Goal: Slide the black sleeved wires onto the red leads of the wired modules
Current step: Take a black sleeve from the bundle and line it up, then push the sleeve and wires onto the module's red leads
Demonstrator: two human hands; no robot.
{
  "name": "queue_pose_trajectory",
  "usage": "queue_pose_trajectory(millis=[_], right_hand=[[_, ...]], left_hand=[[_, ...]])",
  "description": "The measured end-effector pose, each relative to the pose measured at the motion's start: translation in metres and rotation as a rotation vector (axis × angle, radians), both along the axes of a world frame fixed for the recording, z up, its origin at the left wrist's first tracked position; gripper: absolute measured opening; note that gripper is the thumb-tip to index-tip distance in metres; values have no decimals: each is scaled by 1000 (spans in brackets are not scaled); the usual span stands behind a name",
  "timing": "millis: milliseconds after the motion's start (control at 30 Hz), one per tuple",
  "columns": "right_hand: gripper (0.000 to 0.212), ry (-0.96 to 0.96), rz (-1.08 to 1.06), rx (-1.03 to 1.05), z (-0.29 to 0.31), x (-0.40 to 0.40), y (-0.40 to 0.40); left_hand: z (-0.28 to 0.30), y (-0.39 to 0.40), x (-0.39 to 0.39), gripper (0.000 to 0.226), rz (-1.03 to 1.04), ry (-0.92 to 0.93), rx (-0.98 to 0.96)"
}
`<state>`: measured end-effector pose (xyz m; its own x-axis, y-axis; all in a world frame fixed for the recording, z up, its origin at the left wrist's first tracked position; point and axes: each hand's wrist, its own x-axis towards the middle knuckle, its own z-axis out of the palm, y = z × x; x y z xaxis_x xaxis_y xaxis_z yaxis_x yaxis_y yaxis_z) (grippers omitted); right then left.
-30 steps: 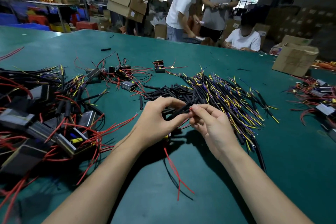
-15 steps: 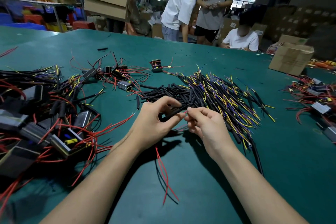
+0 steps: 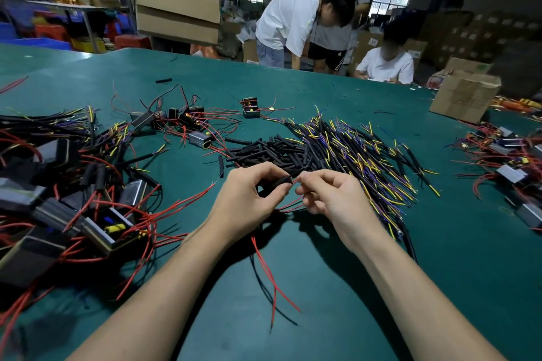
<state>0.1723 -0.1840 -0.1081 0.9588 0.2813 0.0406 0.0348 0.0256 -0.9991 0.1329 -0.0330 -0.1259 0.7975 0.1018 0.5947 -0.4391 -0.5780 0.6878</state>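
Fingers point(image 3: 278, 189): left hand point(image 3: 243, 202) pinched the short black sleeve tube point(image 3: 280, 180); right hand point(image 3: 331, 193) pinched the thin red lead point(image 3: 296, 180).
Handling: both looked light and limp; grip near the ends.

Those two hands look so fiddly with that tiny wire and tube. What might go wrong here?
The left hand pinches a black sleeve while the right hand feeds a thin red lead toward its mouth; the soft lead may bend and miss. More red leads dangle below the hands and could snag. The loose pile of sleeves just behind could get knocked and scattered.
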Motion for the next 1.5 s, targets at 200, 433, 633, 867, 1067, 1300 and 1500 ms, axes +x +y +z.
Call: queue_pose_trajectory(millis=[200, 433, 633, 867, 1067, 1300, 1500], right_hand=[[17, -280, -422, -423, 12, 37, -29], [7, -289, -528, -1301, 11, 65, -38], [13, -178, -545, -1237, 21, 73, -33], [26, -86, -378, -135, 36, 48, -32], [24, 301, -228, 509, 19, 7, -21], [18, 329, -155, 610, 21, 3, -19], [16, 262, -159, 491, 15, 6, -22]], left_hand=[[-1, 0, -1, 6, 2, -8, -38], [-2, 1, 2, 12, -12, -40, -32], [-2, 2, 2, 15, -12, -62, -26], [-2, 1, 1, 13, -13, -66, -42], [1, -1, -2, 13, -19, -22, -52], [6, -4, -3, 22, -25, 19, -62], [7, -2, -4, 17, -36, 19, -30]])
